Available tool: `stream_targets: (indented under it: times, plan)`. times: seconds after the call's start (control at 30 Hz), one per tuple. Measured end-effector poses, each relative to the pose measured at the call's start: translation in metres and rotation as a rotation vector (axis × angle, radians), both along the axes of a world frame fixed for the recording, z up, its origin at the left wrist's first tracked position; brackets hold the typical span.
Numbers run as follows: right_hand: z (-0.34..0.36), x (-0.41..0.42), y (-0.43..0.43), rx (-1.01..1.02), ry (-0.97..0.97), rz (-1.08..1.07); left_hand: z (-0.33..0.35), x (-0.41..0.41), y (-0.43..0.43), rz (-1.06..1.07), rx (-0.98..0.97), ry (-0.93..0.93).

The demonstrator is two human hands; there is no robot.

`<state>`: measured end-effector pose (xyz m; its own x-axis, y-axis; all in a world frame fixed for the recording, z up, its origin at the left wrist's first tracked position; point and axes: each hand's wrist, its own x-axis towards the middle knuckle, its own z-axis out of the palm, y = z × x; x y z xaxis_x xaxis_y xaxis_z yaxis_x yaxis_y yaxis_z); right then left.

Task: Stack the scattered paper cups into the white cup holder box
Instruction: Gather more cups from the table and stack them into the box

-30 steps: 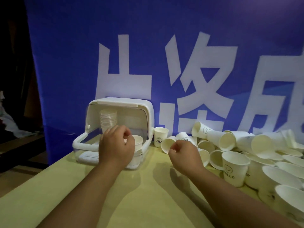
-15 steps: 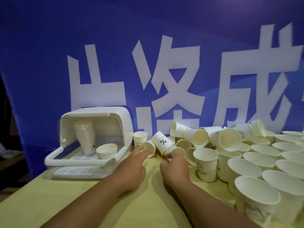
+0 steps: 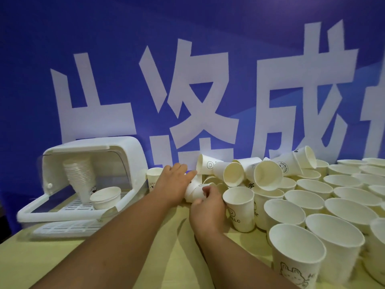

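Paper-thin and light, the tipped cup (image 3: 192, 191) lay just right of the white cup holder box (image 3: 133, 153), easily crushed and best taken gently round its wall. The right hand (image 3: 208, 205) had a pinching grip on it, while the left hand (image 3: 174, 184) rested straight fingers on top. Half a second earlier both hands were only just reaching it.

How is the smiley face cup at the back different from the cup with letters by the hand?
The smiley face cup lies on its side on the pile; the lettered cup stands upright on the table beside the right hand. The smiley face cup's mouth points sideways; the lettered cup's faces up. Both are white paper cups.
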<state>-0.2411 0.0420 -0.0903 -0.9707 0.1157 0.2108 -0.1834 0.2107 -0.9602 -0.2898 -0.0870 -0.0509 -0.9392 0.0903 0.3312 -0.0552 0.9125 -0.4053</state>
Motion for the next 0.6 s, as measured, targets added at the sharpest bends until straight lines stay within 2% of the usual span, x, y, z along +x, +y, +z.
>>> stream_targets:
  times: [0.13,0.4,0.5,0.6]
  plan:
    - [0.000,0.000,-0.002,-0.059,0.035,-0.027,-0.001,0.003,-0.005,0.051,-0.058,0.047]
    - [0.001,-0.003,-0.003,-0.179,0.041,-0.078,0.031,0.048,-0.015,0.110,0.001,0.283]
    - [0.001,-0.003,-0.004,-0.173,0.098,-0.051,0.040,0.079,-0.025,0.125,0.134,0.340]
    - [-0.002,-0.001,-0.007,-0.108,0.165,-0.015,0.045,0.113,-0.039,0.079,0.505,0.418]
